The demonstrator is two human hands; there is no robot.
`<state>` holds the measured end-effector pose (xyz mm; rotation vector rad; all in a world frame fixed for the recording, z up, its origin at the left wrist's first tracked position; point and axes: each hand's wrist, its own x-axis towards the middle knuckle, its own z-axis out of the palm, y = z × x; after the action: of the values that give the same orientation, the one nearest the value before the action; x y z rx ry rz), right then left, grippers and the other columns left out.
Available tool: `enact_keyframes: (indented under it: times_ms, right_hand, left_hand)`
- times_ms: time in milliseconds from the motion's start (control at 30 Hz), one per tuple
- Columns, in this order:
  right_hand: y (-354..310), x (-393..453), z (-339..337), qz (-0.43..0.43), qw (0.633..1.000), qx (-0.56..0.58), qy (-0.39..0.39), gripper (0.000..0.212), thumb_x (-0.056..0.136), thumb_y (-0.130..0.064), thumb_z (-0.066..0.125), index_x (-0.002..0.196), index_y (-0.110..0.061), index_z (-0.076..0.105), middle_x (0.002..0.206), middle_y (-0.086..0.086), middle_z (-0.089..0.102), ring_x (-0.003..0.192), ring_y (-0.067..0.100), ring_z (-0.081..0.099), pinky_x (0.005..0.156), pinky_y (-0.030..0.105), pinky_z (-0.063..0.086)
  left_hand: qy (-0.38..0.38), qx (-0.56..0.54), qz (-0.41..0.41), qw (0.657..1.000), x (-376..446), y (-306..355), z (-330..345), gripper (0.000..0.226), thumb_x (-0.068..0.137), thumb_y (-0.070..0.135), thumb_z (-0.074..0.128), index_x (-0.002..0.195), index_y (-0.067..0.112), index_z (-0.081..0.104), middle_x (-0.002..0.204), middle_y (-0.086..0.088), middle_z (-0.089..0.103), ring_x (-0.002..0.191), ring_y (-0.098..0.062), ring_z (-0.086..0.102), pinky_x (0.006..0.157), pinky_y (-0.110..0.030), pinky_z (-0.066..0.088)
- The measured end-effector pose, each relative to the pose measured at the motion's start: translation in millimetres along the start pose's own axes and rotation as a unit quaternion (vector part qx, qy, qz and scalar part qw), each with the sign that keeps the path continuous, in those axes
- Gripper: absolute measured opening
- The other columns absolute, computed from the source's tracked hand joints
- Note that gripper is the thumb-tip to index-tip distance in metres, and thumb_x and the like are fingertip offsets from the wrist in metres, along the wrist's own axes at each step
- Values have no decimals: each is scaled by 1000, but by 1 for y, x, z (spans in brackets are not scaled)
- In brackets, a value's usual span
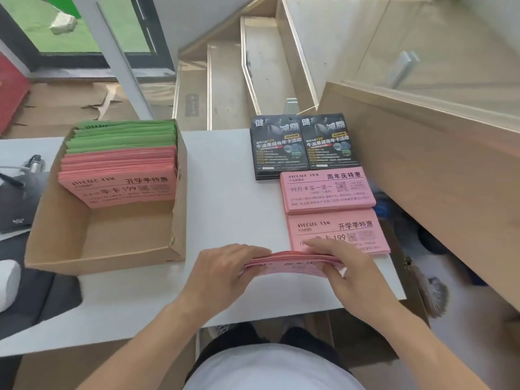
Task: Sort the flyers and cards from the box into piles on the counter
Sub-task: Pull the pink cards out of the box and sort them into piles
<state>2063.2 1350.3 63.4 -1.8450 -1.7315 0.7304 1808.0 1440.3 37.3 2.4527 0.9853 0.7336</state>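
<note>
The person stands at the white counter (225,170) with a bundle of pink cards (292,266) held between both hands near its front edge. The left hand (225,270) curls its fingers over the bundle's left end, and the right hand (342,264) grips the right end, thumb underneath and fingers laid over the top, so the bundle is pinched from both sides and looks to be getting squared up. It sits just in front of the nearest pink pile (337,230), with the right hand's fingers overlapping that pile's front edge.

The sorting looks roughly halfway. Four piles are already laid out on the right of the counter: two stacks of black flyers (302,146) side by side at the back, then a pink pile (327,190) in the middle, then the nearest one, which carries a different headline. The bundle in hand seems to bear the middle pile's headline, so I would guess it belongs there.

The cardboard box (107,209) on the left is far from empty. Its near half is bare, but a row of pink cards (118,175) leans toward the back, with green ones (123,136) behind them, and no green pile exists on the counter yet
</note>
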Motion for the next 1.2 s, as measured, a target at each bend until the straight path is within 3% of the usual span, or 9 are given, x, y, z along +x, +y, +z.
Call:
enact_keyframes:
  times_ms: [100,200,300,400,533,800,967,1100,1200]
  right_hand:
    - [12,-8,6,2,1000,8,-20,62,94,-10,66,123,-62,49,117,-44,50,116,-13,48,99,11,42]
    - [21,-14,14,15,1000,9,-23,65,93,-18,68,125,-69,42,122,-46,46,120,-14,45,101,5,35]
    - [27,-17,19,18,1000,18,-4,62,91,-21,69,132,-60,43,127,-40,48,121,-11,47,103,8,36]
    - [28,-17,24,-3,1000,10,7,58,93,-19,67,136,-51,45,125,-34,52,117,-15,48,101,9,41]
    - [31,-15,17,-26,1000,8,3,60,93,-9,67,134,-49,48,120,-37,53,115,-12,51,96,9,44]
    - [41,-12,14,-14,998,56,11,57,94,-3,63,127,-49,58,120,-29,57,117,-3,53,95,16,51]
    - [36,1,-16,18,995,99,26,56,93,0,63,123,-47,60,119,-30,51,122,-3,47,94,7,44]
    - [44,20,-55,58,985,146,67,53,93,-3,65,122,-47,60,125,-26,51,124,-2,48,89,19,53]
    - [64,41,-69,92,990,90,61,49,93,-3,64,123,-42,60,125,-23,48,120,2,50,84,20,53]
  left_hand:
    - [-44,9,-18,999,-6,1,8,29,93,44,63,120,33,64,99,19,74,84,-4,70,66,-25,58]
    - [-78,-13,-60,995,-14,1,10,44,91,41,70,133,36,54,113,22,69,101,-1,65,83,-27,56]
    - [-61,-65,-96,991,-23,-1,4,49,91,31,73,136,32,56,120,22,66,110,2,62,93,-25,53]
    - [-38,-126,-140,981,-30,-2,2,51,91,15,72,136,34,57,113,23,69,103,2,66,89,-15,50]
    - [-1,-143,-174,974,-28,3,4,46,89,10,73,129,32,64,110,25,69,101,0,67,86,-9,48]
    - [-13,-185,-207,961,-31,1,20,53,92,-4,66,127,37,67,105,15,69,95,-20,65,78,-27,53]
    - [-7,-243,-257,935,-3,15,14,42,94,4,67,119,38,69,104,20,71,99,-9,67,77,-19,53]
    - [-15,-317,-313,895,47,35,20,36,92,10,71,116,38,66,98,14,72,90,-1,65,69,-16,53]
    - [-29,-299,-354,886,83,38,44,40,90,15,74,121,36,59,101,10,67,81,-2,67,62,-12,52]
